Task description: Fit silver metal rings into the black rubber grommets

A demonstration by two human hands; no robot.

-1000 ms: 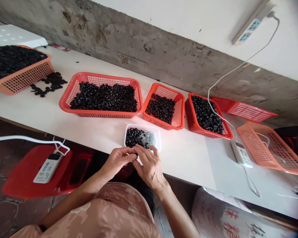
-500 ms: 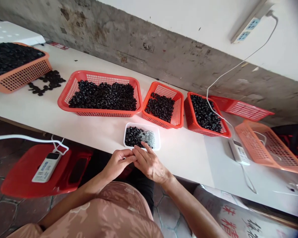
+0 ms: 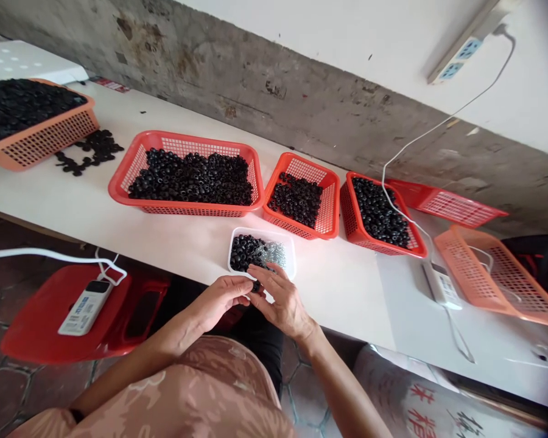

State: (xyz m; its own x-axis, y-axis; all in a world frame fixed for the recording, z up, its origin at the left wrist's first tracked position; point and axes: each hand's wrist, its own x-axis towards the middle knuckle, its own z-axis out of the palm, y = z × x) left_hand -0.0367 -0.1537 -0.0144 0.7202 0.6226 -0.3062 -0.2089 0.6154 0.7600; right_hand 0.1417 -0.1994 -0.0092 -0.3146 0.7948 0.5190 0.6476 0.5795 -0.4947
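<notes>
A small black part [image 3: 256, 286] shows between my two hands, just off the table's front edge. My left hand [image 3: 221, 298] is closed on it with thumb and fingertips. From the right, my right hand [image 3: 281, 301] touches the same part with thumb and a finger, its other fingers reaching over the near rim of a white tray [image 3: 234, 269]. The tray holds black parts [image 3: 245, 250] on its left side and small clear or silvery pieces [image 3: 276, 252] on its right.
Red baskets of black parts stand behind the tray: a wide one [image 3: 189, 208], a smaller one [image 3: 301, 230] and one farther right [image 3: 379, 244]. An orange basket [image 3: 50, 137] is far left. A white cable [image 3: 420, 137] hangs across the right. A red stool [image 3: 36, 316] stands lower left.
The black part between my hands has come into view. My right hand's fingers have shifted and spread a little over the tray's near edge. The view has shifted slightly.
</notes>
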